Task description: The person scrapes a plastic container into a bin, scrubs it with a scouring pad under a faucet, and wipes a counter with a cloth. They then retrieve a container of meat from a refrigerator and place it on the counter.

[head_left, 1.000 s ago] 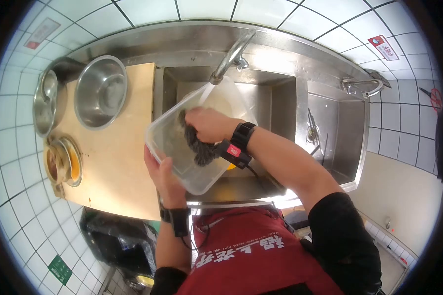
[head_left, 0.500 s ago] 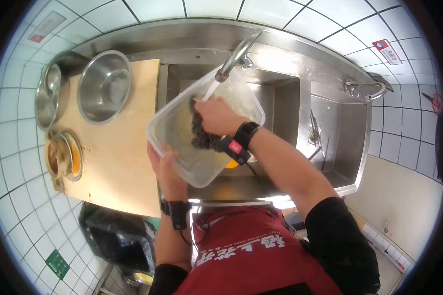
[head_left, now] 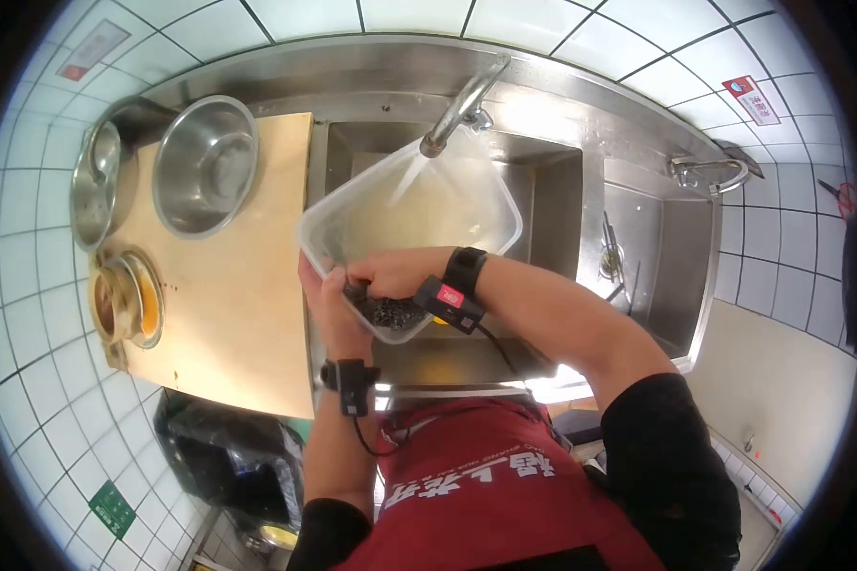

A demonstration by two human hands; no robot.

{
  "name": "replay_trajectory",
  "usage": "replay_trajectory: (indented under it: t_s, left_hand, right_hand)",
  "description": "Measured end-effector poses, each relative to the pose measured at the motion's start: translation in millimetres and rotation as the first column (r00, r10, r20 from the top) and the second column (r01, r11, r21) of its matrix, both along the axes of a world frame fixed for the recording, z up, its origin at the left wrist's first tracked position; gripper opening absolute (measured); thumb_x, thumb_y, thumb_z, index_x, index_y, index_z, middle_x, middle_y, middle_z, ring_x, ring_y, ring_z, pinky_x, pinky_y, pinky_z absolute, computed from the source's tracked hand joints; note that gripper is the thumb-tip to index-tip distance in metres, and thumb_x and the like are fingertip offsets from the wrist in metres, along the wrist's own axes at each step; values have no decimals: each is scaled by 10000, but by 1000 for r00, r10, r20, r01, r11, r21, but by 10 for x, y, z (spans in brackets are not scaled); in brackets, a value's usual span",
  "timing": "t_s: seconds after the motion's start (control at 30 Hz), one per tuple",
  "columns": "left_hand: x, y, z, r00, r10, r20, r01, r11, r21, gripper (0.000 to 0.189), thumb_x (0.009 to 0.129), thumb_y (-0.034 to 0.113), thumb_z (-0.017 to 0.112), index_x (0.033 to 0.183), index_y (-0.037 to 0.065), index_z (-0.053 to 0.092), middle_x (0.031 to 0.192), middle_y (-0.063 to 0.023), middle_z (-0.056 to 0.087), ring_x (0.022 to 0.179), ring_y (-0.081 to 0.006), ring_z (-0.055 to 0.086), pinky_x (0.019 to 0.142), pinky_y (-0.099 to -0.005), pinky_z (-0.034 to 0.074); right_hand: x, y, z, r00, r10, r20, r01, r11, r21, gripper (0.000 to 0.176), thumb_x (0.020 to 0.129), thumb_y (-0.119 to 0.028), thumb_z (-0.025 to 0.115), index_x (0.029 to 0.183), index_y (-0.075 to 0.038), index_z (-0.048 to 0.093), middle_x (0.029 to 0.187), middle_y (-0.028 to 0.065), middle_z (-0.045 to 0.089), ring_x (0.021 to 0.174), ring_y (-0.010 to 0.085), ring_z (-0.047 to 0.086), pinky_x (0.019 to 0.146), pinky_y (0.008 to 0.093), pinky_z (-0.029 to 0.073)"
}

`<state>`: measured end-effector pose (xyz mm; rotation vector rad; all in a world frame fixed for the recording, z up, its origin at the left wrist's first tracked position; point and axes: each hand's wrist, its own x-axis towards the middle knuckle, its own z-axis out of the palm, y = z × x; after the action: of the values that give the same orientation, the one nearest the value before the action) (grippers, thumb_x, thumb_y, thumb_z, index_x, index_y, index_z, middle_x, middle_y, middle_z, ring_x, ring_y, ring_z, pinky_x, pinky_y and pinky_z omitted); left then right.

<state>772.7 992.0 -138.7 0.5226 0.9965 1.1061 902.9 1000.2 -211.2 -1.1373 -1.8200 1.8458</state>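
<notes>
A translucent plastic tub [head_left: 486,181] sits tilted in the left sink basin under running water. My left hand [head_left: 335,309] is closed on its near left rim, thumb on the inside. Inside the tub's near corner, my right hand [head_left: 395,273] presses a dark grey, wiry steel wool scourer [head_left: 397,314] against the wall. Its fingers curl round the scourer and are partly hidden. From the faucet [head_left: 435,143] above, a stream falls into the tub's far part.
On the left a wooden board [head_left: 243,314] bears a steel bowl [head_left: 205,167] and some dishes with orange contents [head_left: 149,297]. The right basin [head_left: 671,257] holds thin metal utensils [head_left: 611,257]. Something orange [head_left: 439,321] shows beside the tub.
My right hand has moved the scourer from the tub's middle toward its near corner. The tub has shifted slightly right and up, with my left hand still on its rim.
</notes>
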Motion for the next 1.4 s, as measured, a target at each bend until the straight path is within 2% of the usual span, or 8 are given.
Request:
replay_trajectory:
  t_s: [0.07, 0.13, 0.43, 0.63, 0.87, 1.1, 1.33, 1.4]
  left_hand:
    - [5, 12, -62, 962, -51, -268, 90, 987, 137, 838, 815, 100, 620, 1564, 28, 252, 1308, -140, 506, 1183, -250, 538, 1036, -370, 436]
    - [-16, -5, -51, 956, -53, -288, 97, 985, 139, 880, 798, 70, 633, 1577, 29, 226, 1328, -137, 485, 1201, -247, 522, 1052, -372, 422]
    - [-115, 85, 266, 937, -3, -349, 108, 953, 282, 1031, 732, 36, 712, 1604, 52, 162, 1415, -127, 380, 1307, -271, 436, 1130, -406, 358]
    - [-62, 171, 74, 866, -62, -496, 230, 930, 285, 1028, 746, 30, 715, 1605, 49, 151, 1410, -131, 387, 1302, -273, 438, 1118, -407, 361]
    - [-210, 217, 285, 935, 28, -355, 60, 970, 234, 998, 765, 58, 733, 1591, 33, 174, 1382, -131, 398, 1263, -252, 460, 1072, -388, 397]
    - [-92, 249, 144, 884, 11, -467, 143, 945, 294, 995, 759, 62, 735, 1586, 32, 184, 1368, -128, 403, 1245, -258, 461, 1052, -396, 409]
    - [-255, 270, 305, 898, 28, -440, 102, 958, 268, 929, 805, 110, 700, 1586, 40, 202, 1346, -131, 421, 1218, -248, 478, 1036, -388, 423]
    - [-259, 281, 299, 893, 30, -449, 112, 952, 286, 938, 795, 74, 708, 1584, 35, 202, 1335, -128, 412, 1208, -254, 475, 1017, -380, 440]
  right_hand:
    - [14, -59, -62, 997, 59, -42, -54, 992, 118, 321, 835, -95, 613, 1146, -16, 623, 1084, 208, 692, 1017, 337, 655, 899, 417, 499]
    - [110, -52, 355, 984, 146, 104, -129, 979, -158, 369, 842, -169, 608, 1184, -38, 657, 1113, 205, 713, 1040, 364, 675, 920, 429, 512]
    - [656, -112, 79, 616, 72, 784, -162, 986, 38, 420, 778, -316, 581, 1126, -130, 725, 1106, 201, 718, 1037, 396, 681, 906, 485, 525]
    - [48, -124, 491, 972, 92, 216, -130, 977, 168, 354, 829, -291, 554, 1082, -93, 702, 1062, 205, 718, 1021, 407, 670, 916, 506, 522]
    - [703, -102, 158, 613, 45, 789, -243, 961, 133, 402, 797, -320, 581, 1121, -134, 730, 1087, 186, 715, 1024, 388, 679, 911, 490, 524]
    - [117, -40, 651, 953, 164, 256, -217, 957, 194, 375, 795, -301, 583, 1082, -84, 687, 1087, 192, 687, 1049, 412, 646, 914, 509, 512]
    - [870, -88, 111, 622, 283, 730, -335, 939, -78, 405, 764, -270, 582, 1090, -60, 699, 1170, 144, 706, 1071, 335, 679, 882, 479, 531]
    - [854, -187, 150, 712, 34, 701, -317, 906, 279, 506, 753, -257, 581, 1224, -86, 653, 1390, 134, 598, 1207, 313, 621, 954, 524, 495]
